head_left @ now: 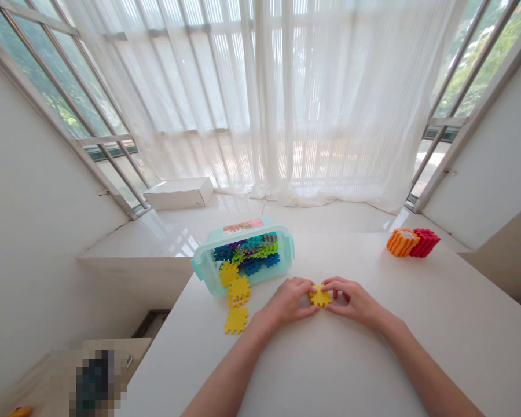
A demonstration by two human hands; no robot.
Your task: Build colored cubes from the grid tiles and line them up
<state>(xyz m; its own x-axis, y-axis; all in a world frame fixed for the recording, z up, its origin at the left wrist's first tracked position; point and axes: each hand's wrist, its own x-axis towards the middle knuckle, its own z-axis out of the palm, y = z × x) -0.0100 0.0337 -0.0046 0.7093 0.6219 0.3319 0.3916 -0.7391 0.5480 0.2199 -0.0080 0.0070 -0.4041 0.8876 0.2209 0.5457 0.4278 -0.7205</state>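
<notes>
Between my two hands is a yellow toothed square building tile (320, 296), just above or on the white table. My left hand (293, 301) pinches its left side with thumb and fingers. On its right side, the thumb and fingers of my right hand (348, 298) grip the same tile. Left of my left hand, a yellow tile (236, 320) lies on the table, close to another yellow tile (239, 288) that leans at the bin's front edge. One more yellow tile (228, 273) rests at the rim of the pale teal plastic bin (212, 282).
Blue, green, purple and grey tiles (254, 253) fill the bin. At the right of the white table (373, 370) stand an orange stack of tiles (402, 242) and a red stack (424, 242). A white box (180, 193) sits on the sill by the sheer curtain (278, 104).
</notes>
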